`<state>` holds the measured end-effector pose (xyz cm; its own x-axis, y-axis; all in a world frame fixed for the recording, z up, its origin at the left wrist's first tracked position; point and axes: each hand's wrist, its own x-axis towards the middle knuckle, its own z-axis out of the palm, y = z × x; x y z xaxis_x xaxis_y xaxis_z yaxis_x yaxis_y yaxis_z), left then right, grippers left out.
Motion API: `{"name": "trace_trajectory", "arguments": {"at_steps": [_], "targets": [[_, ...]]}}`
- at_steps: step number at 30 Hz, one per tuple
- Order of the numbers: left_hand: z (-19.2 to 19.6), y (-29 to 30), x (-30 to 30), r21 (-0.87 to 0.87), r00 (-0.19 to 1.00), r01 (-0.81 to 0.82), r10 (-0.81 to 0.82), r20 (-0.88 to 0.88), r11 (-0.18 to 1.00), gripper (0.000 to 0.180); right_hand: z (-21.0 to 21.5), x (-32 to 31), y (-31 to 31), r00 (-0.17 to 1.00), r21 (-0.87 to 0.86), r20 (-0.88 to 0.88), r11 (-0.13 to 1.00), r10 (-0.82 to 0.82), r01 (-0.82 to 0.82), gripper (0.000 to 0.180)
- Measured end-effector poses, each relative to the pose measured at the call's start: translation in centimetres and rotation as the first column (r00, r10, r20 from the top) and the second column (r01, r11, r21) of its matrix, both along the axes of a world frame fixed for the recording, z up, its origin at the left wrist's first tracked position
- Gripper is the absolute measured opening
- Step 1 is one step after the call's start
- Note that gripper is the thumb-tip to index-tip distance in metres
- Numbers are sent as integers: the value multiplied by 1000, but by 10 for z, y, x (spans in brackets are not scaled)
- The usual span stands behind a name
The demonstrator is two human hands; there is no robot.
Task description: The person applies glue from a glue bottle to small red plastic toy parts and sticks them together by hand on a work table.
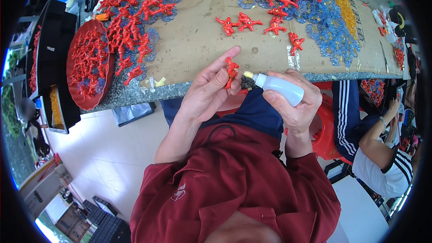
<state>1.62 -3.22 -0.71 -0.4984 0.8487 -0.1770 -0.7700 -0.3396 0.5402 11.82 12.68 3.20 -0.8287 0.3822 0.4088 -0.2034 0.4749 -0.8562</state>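
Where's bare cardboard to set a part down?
Widest: cardboard between the left red pile and the loose red figures. Smaller: between those figures and the squeeze bottle. Crowded: blue pieces at right, red tray far left.

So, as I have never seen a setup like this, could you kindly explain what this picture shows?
Certainly. There is no robot here, only a person with two bare hands. The picture comes from a wide fisheye camera on that person's head, looking down, so edges bend and the maroon shirt fills the bottom.

The left hand holds a small red figure. The right hand grips a translucent squeeze bottle, its yellowish tip pointed at the figure; whether they touch is hard to tell.

On the table, brown cardboard carries heaps of similar red figures, clear blue pieces and yellow pieces. A red tray at the left holds more figures. Another person sits at the right.
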Motion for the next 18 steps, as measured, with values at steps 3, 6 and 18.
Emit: {"name": "trace_trajectory", "arguments": {"at_steps": [3, 6, 18], "targets": [[0, -1, 0, -15, 1000, -12, 12, -6, 1000, 59, 1, 0, 1, 1000, -29, -7, 999, 13, -14, 30], [-2, -3, -2, 20, 1000, -2, 2, 2, 1000, 62, 0, 2, 2, 999, -192, 46, 981, -5, 14, 30], [-8, -8, 4, 25, 993, -72, 74, -88, 997, 46, -45, -59, -10, 993, -205, 110, 977, -37, 59, 29]]}}
